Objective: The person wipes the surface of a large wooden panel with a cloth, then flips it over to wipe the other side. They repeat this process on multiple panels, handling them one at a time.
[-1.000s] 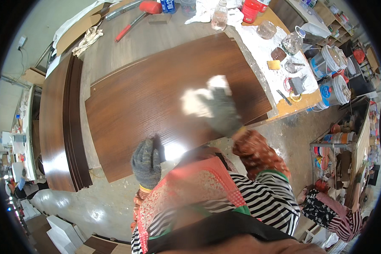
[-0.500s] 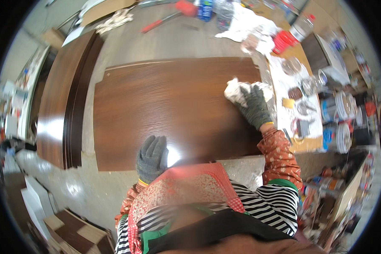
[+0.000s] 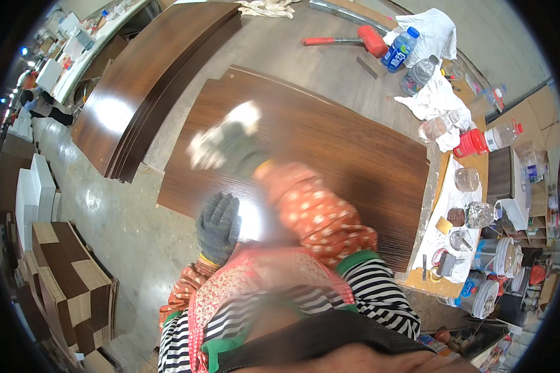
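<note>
A dark brown wood-grain board (image 3: 342, 155) lies flat on the workbench in front of me, with what looks like another board under it. My right hand (image 3: 239, 152), in a dark grey glove and blurred by motion, presses a white cloth (image 3: 246, 115) on the board's left part. The right arm reaches across my front in an orange flowered sleeve cover. My left hand (image 3: 218, 227), gloved the same way, rests on the board's near edge with its fingers stretched out and nothing in it.
Left of the board stands a stack of brown panels (image 3: 162, 81). A red mallet (image 3: 372, 41), a blue-labelled bottle (image 3: 399, 51) and white rags (image 3: 438, 34) lie at the far right. Jars and small tools cover a side table (image 3: 407, 283). Striped boards (image 3: 68, 280) stand at lower left.
My right hand has swept the cloth from the board's right end to its left part. My left hand stays by the near edge. The whole view has turned to the left.
</note>
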Demonstrator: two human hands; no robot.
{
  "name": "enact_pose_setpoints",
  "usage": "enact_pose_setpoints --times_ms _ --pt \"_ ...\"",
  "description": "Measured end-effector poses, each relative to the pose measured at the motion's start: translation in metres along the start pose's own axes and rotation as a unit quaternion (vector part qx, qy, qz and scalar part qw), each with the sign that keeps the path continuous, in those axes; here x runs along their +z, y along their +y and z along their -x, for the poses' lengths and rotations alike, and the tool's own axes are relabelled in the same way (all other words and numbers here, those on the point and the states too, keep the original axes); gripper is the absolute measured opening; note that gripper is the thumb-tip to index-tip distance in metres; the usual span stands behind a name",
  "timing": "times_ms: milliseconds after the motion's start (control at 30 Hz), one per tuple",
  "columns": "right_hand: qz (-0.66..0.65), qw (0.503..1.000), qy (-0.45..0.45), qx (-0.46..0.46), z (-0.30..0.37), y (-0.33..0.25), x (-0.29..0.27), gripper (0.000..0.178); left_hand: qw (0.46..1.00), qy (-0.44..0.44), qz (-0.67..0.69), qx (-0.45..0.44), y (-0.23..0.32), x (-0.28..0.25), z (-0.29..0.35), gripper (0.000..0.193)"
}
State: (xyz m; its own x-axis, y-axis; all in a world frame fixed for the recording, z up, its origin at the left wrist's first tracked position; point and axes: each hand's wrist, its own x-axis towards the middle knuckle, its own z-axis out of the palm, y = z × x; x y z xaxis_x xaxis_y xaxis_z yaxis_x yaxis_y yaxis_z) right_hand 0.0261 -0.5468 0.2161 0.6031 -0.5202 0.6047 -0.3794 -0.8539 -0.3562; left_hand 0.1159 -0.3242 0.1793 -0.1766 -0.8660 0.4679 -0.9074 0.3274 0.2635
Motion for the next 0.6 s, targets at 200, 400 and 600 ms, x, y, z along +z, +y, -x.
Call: enact_pose_setpoints --times_ms 200,400,600 --pt "-0.125 0.965 -0.21 -0.09 0.057 -0.063 0.02 0.08 0.995 0.04 0.005 0.088 0.004 -0.044 0.013 0.055" --pt "-0.306 0.933 -0.142 0.125 0.102 -0.073 -0.084 0.1 0.989 -0.052 0.055 0.125 -0.007 -0.032 -0.056 0.079" --pt "-0.117 0.928 -0.056 0.349 0.243 -0.072 -0.192 0.093 0.907 -0.187 0.098 0.364 0.031 0.006 -0.102 0.08"
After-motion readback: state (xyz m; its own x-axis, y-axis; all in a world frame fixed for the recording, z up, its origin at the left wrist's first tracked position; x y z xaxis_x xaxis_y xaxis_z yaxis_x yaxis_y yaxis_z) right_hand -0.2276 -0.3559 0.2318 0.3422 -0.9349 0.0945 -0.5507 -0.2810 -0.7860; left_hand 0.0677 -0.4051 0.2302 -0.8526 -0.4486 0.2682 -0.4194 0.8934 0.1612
